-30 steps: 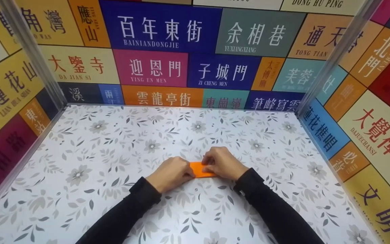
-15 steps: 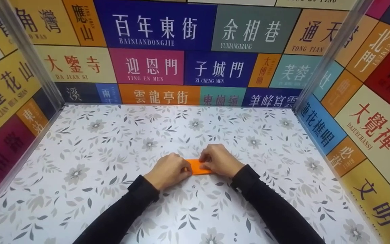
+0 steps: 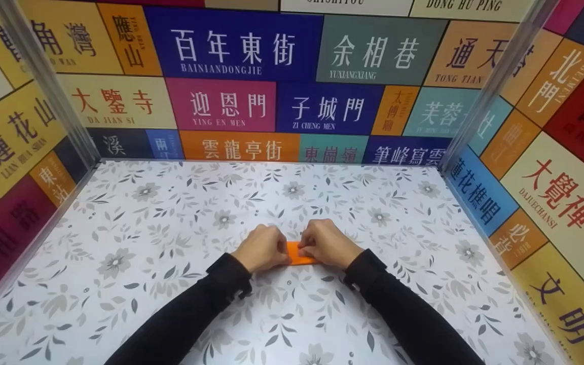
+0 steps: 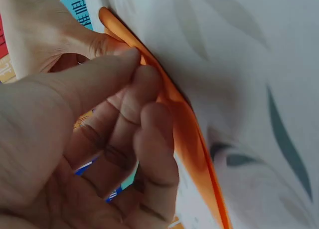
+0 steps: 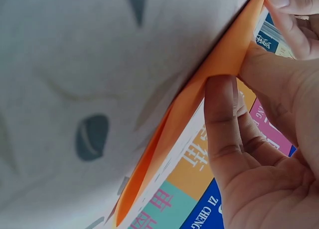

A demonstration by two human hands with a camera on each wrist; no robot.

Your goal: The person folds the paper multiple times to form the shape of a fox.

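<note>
Two black sleeves, a left sleeve (image 3: 175,317) and a right sleeve (image 3: 413,314), extend from the near side over the bench (image 3: 135,314), which has a white surface with grey flowers and leaves. The left hand (image 3: 264,249) and the right hand (image 3: 328,244) work close together near the middle of the bench. Between them lies an orange sheet (image 3: 296,257), narrow and folded, its long axis running from hand to hand. The left grip is closed to a pinch, thumb and fingertips meeting at the edge of the sheet. The right grip is likewise pinched on the sheet with thumb and forefinger; its thumb tip is partly hidden. The wrist views show the folded layers standing slightly apart away from the fingers. The material appears to be paper, though this cannot be confirmed. In the head view, the hands obstruct both ends of the sheet.

Beyond the bench, a back wall (image 3: 231,23) carries coloured panels with Chinese characters and Latin lettering. A left side wall (image 3: 15,133) and a right side wall (image 3: 558,203) carry similar panels. A left corner post (image 3: 44,76) and a right corner post (image 3: 492,86), both translucent, partly obscure the lettering behind them.
</note>
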